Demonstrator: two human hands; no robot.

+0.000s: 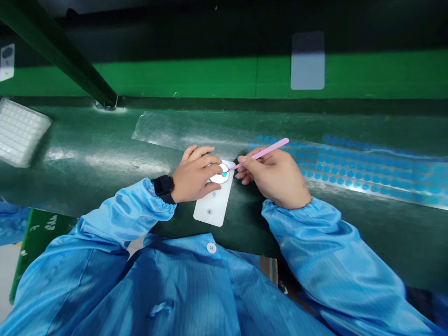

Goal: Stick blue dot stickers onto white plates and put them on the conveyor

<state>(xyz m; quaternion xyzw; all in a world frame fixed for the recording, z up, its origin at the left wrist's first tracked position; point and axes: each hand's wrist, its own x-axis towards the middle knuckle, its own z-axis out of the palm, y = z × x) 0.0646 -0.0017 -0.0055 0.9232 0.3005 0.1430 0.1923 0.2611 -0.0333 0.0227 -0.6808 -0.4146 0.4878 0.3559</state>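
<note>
My left hand (194,173) rests with curled fingers on a white rectangular plate (214,205) lying on the dark green bench, pinching a small round part (220,171) at the plate's far end. A blue dot (224,174) sits on that round part. My right hand (275,176) grips a pink stick (268,150) like a pen. The stick's tip touches the blue dot. A black watch (164,187) is on my left wrist.
A clear sheet with several rows of blue dots (353,165) lies to the right. A white gridded tray (19,131) stands at the far left. A green board (38,233) shows at the lower left. A pale card (307,60) hangs on the green back wall.
</note>
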